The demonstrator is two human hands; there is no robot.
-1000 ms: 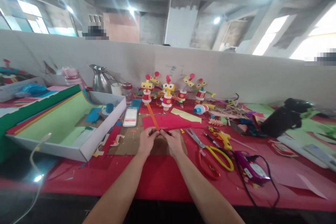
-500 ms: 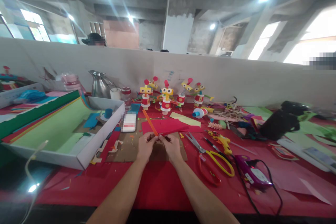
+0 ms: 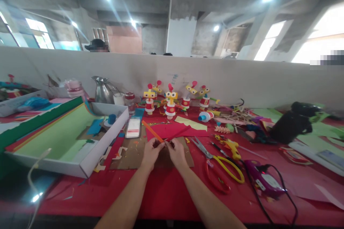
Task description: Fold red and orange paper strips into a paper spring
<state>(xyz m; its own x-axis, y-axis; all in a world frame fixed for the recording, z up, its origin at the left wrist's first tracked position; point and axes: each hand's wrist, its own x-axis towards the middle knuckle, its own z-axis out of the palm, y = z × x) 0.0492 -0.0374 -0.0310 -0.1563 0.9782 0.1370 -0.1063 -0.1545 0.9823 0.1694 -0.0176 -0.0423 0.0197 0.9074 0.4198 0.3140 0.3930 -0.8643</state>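
Note:
My left hand (image 3: 152,153) is closed in a pinch on an orange paper strip (image 3: 152,131), which points up and to the left. Fingertips of my right hand (image 3: 175,152) meet it where the orange strip crosses a red paper strip (image 3: 179,132) running off to the right. The join between the strips is mostly covered by my fingers. Both hands are above a brown cardboard sheet (image 3: 126,157). Just beyond them lies a red paper sheet (image 3: 156,129), with a pale yellow paper piece (image 3: 192,123) behind it.
Several paper-cup figures (image 3: 170,109) stand along the partition. Right of my hands lie scissors (image 3: 215,157), red-handled pliers (image 3: 216,180), a yellow glue gun (image 3: 233,148) and a purple power strip (image 3: 264,179) with a black cord. A white box (image 3: 104,141) of coloured paper is at left, beside a phone-like object (image 3: 133,128).
The orange strip has tilted further left and lower. The red strip now slants up more steeply to the right. Both hands stay together, pinching, while the whole view has shifted slightly.

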